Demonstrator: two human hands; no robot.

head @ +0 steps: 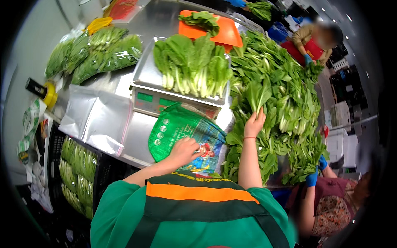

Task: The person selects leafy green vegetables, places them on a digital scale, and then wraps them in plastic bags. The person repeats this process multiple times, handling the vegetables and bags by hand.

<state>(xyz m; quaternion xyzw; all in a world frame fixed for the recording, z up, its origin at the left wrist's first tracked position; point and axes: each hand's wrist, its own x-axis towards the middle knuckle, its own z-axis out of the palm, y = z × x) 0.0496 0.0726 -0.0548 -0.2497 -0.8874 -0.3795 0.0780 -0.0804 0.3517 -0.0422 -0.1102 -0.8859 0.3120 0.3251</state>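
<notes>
My right hand (255, 124) grips a leafy green (258, 94) by its pale stem end, above a large heap of loose leafy greens (288, 102). My left hand (185, 151) rests on a green and blue printed plastic sack (167, 133), its fingers loosely bent and nothing visible in them. Beyond the sack stands a digital scale (149, 104) with a lit green display. On its metal tray (144, 73), several leafy greens (192, 66) lie side by side, stem ends towards me.
Behind the scale sits an orange plastic basket (229, 31) with greens on it. Bagged greens (105, 55) and a stack of clear bags (93, 114) lie left. A black crate (99, 183) holds packed greens. A yellow tape dispenser (49, 94) is far left. Gloved co-workers (332, 192) handle greens at right.
</notes>
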